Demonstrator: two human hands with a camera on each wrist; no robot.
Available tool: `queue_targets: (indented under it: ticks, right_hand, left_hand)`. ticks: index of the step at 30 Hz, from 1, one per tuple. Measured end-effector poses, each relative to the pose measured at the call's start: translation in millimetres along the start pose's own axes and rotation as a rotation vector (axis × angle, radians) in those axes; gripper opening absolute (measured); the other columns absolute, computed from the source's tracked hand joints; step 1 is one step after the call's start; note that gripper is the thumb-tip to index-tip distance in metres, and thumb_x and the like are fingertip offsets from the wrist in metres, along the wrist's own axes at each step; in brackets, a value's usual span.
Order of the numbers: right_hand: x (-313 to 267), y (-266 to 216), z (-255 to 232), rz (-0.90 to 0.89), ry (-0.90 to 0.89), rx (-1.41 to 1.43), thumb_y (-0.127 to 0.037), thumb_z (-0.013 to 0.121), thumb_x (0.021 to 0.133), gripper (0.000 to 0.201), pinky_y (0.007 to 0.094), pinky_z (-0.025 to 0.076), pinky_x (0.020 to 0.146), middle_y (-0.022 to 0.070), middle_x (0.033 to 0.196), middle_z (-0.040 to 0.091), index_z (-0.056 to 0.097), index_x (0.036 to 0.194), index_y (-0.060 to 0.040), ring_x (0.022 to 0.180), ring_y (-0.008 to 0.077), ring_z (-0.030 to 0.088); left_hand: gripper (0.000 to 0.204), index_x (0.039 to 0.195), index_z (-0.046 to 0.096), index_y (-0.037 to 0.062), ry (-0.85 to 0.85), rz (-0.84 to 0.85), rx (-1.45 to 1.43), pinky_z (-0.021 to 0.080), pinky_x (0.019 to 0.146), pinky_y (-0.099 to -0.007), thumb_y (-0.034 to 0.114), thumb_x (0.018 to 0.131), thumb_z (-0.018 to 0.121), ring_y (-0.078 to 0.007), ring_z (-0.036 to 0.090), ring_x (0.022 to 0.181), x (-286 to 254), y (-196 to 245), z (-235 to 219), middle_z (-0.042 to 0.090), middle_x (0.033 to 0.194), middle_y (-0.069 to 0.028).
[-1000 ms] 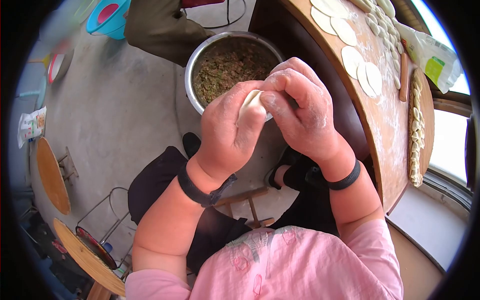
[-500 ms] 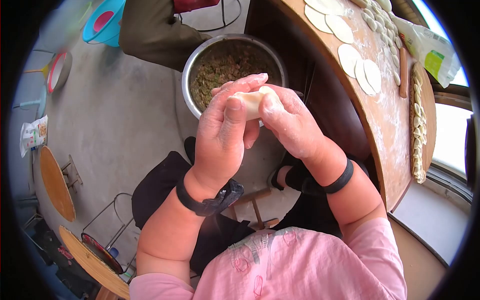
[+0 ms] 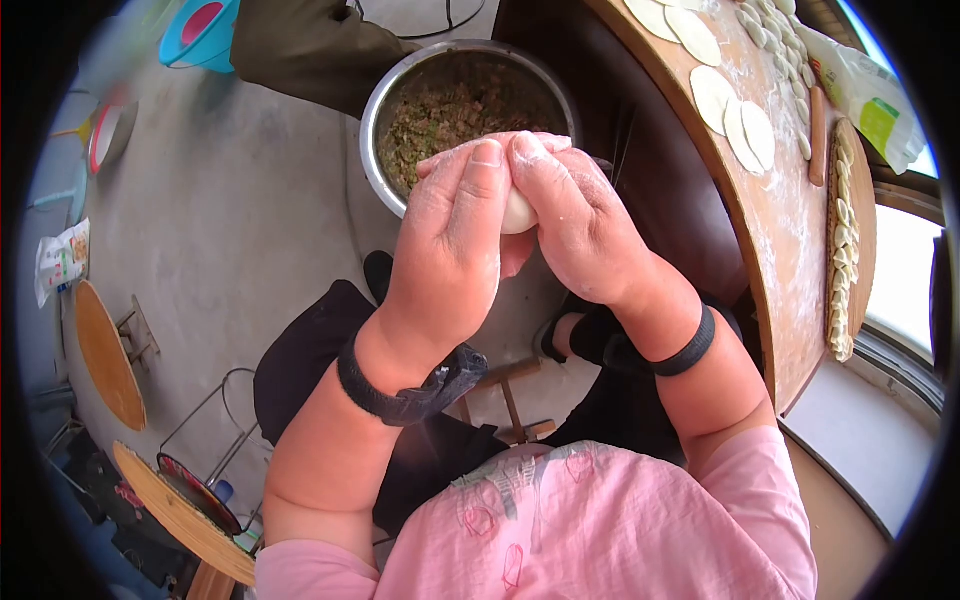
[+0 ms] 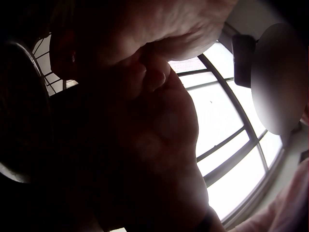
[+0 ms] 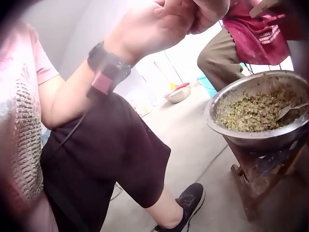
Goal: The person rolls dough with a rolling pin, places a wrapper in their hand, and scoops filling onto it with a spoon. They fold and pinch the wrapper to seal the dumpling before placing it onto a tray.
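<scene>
Between my two hands is a white dumpling (image 3: 519, 213), mostly hidden, with a pale bit showing under the thumbs. My left hand (image 3: 447, 245) wraps it from the left, thumb pointing up along its edge. From the right, my right hand (image 3: 588, 235) squeezes it, and the two thumb tips stand side by side at the top. Flour dusts the fingers of both. Just beyond the hands stands a steel bowl (image 3: 371, 160) of chopped filling (image 3: 435, 125); a spoon (image 5: 288, 110) sticks out of it in the right wrist view. The left wrist view is mostly dark.
On the floured table (image 3: 775, 235) at right lie round wrappers (image 3: 745, 135), small dough pieces (image 3: 800, 95), a rolling pin (image 3: 818, 140) and a board of shaped dumplings (image 3: 843, 250). Another person's leg (image 3: 310, 50) is beyond the bowl. Stools (image 3: 108, 355) stand at left.
Half a second ago the dumpling showed openly across my left fingers; now both hands have closed together over it. The thumbs have come side by side.
</scene>
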State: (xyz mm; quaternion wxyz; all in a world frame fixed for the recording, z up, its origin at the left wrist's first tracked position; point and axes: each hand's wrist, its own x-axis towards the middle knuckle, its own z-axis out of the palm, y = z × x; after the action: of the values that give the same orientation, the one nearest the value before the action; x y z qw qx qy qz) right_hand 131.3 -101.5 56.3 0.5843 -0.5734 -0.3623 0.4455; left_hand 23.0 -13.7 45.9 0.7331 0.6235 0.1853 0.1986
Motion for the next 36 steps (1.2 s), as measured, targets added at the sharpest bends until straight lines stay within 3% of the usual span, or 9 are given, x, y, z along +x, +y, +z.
queue_targets:
  ticks: [6,16,19,23,26,28,29,33,36]
  right_hand:
    - [-2,-10,7,-0.038,0.044,-0.032,-0.010,0.044,0.095,0.024,0.0396,0.053,0.068,0.0217,0.087,0.064,0.061,0.095,0.0064,0.076,0.0364,0.064]
    - [-5,3,9,-0.205,0.100,-0.166,-0.011,0.040,0.094,0.027,0.0400,0.053,0.066,0.0221,0.085,0.064,0.061,0.094,0.0069,0.074,0.0376,0.063]
    - [-6,6,5,-0.248,0.076,-0.220,-0.017,0.039,0.097,0.033,0.0365,0.052,0.061,0.0187,0.083,0.065,0.062,0.100,0.0063,0.068,0.0302,0.064]
    - [-9,3,-2,-0.083,-0.004,0.027,-0.038,0.038,0.103,0.052,0.0274,0.049,0.051,0.0108,0.080,0.065,0.063,0.113,0.0055,0.058,0.0154,0.063]
    - [0,8,-23,-0.266,-0.067,-0.222,-0.060,0.042,0.099,0.071,0.0336,0.054,0.067,0.0156,0.094,0.068,0.062,0.121,0.0039,0.078,0.0266,0.069]
    - [7,22,-33,-0.478,-0.011,-0.608,-0.063,0.047,0.095,0.074,0.0405,0.052,0.084,0.0209,0.110,0.066,0.062,0.124,0.0035,0.100,0.0365,0.064]
    - [6,24,-38,-0.508,-0.002,-0.769,-0.064,0.051,0.092,0.076,0.0446,0.050,0.096,0.0243,0.120,0.064,0.061,0.126,0.0035,0.114,0.0423,0.060]
    - [3,18,-44,-0.478,0.077,-0.894,-0.055,0.068,0.083,0.076,0.0436,0.051,0.097,0.0238,0.126,0.061,0.060,0.127,0.0066,0.114,0.0419,0.061]
    - [1,4,-39,-0.485,0.182,-0.760,-0.030,0.081,0.077,0.050,0.0386,0.053,0.086,0.0175,0.108,0.066,0.071,0.117,-0.0015,0.097,0.0311,0.065]
  left_hand:
    - [0.020,0.105,0.061,-0.0021,0.099,0.278,0.270,0.051,0.083,-0.0385,0.008,0.102,0.044,-0.0283,0.062,0.090,-1,-16,-1,0.065,0.109,-0.0163]
    - [0.005,0.098,0.055,-0.0012,0.071,0.438,0.452,0.052,0.090,-0.0384,0.001,0.097,0.050,-0.0315,0.063,0.097,-7,-11,1,0.064,0.110,-0.0185]
    - [0.012,0.100,0.057,0.0008,0.055,0.452,0.432,0.053,0.081,-0.0348,0.006,0.102,0.046,-0.0259,0.063,0.093,-4,-15,1,0.065,0.108,-0.0145]
    - [0.066,0.129,0.054,0.0025,-0.161,-0.012,-0.166,0.051,0.070,-0.0284,0.057,0.104,0.027,-0.0179,0.061,0.088,-5,-6,-9,0.063,0.107,-0.0079]
    - [0.108,0.149,0.041,0.0030,-0.279,-0.149,-0.542,0.049,0.068,-0.0266,0.086,0.088,0.009,-0.0149,0.059,0.088,2,0,-13,0.062,0.108,-0.0066]
    - [0.124,0.153,0.035,0.0031,-0.148,-0.203,-0.600,0.049,0.064,-0.0266,0.095,0.076,0.003,-0.0163,0.060,0.086,0,0,-12,0.060,0.114,-0.0088]
    - [0.118,0.152,0.038,0.0035,-0.155,-0.206,-0.613,0.050,0.068,-0.0280,0.092,0.081,0.004,-0.0170,0.060,0.089,1,-2,-14,0.059,0.116,-0.0090]
    - [0.116,0.151,0.039,0.0031,-0.123,-0.162,-0.527,0.051,0.079,-0.0314,0.090,0.083,0.003,-0.0187,0.060,0.093,1,-6,-15,0.059,0.116,-0.0098]
    - [0.115,0.151,0.038,0.0030,-0.088,-0.164,-0.515,0.049,0.087,-0.0339,0.090,0.084,0.004,-0.0194,0.060,0.096,1,-6,-14,0.059,0.115,-0.0100]
